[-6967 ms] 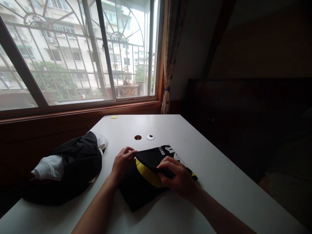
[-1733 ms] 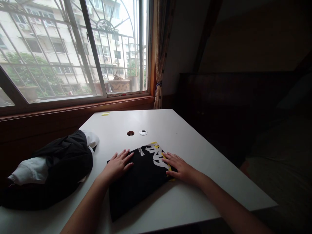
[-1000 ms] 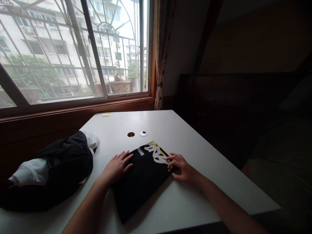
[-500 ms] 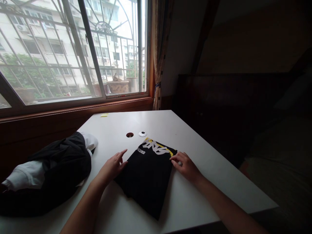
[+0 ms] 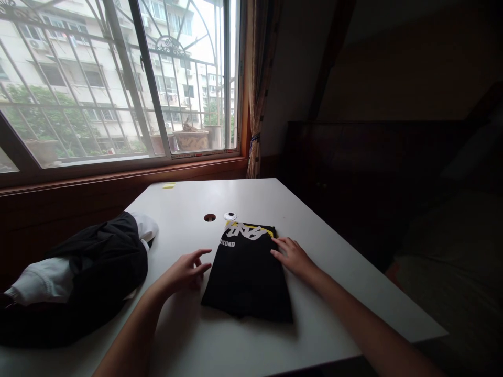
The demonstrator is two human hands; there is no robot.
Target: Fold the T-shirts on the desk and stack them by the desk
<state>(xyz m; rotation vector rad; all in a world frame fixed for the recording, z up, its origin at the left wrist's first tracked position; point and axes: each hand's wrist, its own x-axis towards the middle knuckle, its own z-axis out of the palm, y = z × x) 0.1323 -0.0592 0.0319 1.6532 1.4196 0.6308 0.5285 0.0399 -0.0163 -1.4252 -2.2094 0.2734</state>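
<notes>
A folded black garment (image 5: pixel 247 277) with white lettering and a yellow patch along its far edge lies flat on the white table (image 5: pixel 330 314). Just off its left side is my left hand (image 5: pixel 188 269), fingers apart and holding nothing. My right hand (image 5: pixel 291 254) rests its fingertips on the upper right edge of the garment, with the fingers spread and not closed round the cloth.
A heap of black and white clothing (image 5: pixel 106 262) lies at the table's left. Beyond the garment are a round cable hole (image 5: pixel 209 218) and a white round cover (image 5: pixel 230 215). A yellow note (image 5: pixel 168 185) sits near the far edge, below the window (image 5: pixel 188 78).
The garment has turned so its near edge now runs roughly across the table. My right hand has moved slightly away from me, its fingers more open; my left is a little clear of the cloth.
</notes>
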